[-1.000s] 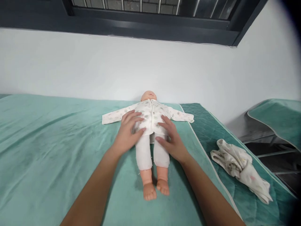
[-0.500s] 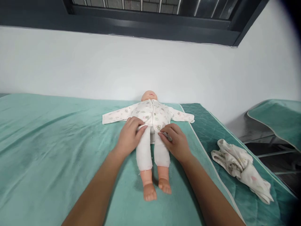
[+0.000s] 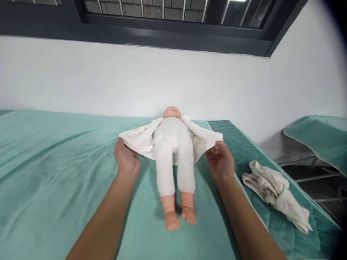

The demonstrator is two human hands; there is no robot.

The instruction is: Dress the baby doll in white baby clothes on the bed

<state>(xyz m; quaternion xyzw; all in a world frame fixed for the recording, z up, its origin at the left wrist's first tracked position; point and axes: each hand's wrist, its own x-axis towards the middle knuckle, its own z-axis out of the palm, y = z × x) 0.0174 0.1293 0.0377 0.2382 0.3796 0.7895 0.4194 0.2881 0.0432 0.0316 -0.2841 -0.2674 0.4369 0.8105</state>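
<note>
Swung outward since half a second ago: both front panels of the printed front-opening baby shirt (image 3: 141, 140), baring the white cloth torso of the baby doll (image 3: 175, 131). Also shifted, from the hem at the doll's hips to well apart on either side: left hand (image 3: 126, 157) and right hand (image 3: 221, 161). Baby shirt at frame centre, under the doll and fanned to both sides, pale inner face up, back hem visible between the thighs. Left hand, left of centre: closed on the outer corner of one panel, fingertips partly hidden by cloth. Right hand, right of centre: fingers curled, gripping the edge of the other panel. Doll on its back, head toward the wall (image 3: 162, 79), bare feet toward lower centre. Underneath, light green bedspread (image 3: 67, 187), filling left and centre. To the right, dark green quilted mat (image 3: 245, 151), with a crumpled white printed garment (image 3: 278, 195) on it, lower right. Far right: green pad (image 3: 320, 135) above a metal frame (image 3: 320, 177). Across the top: dark window frame (image 3: 173, 36) with metal bars (image 3: 163, 10).
</note>
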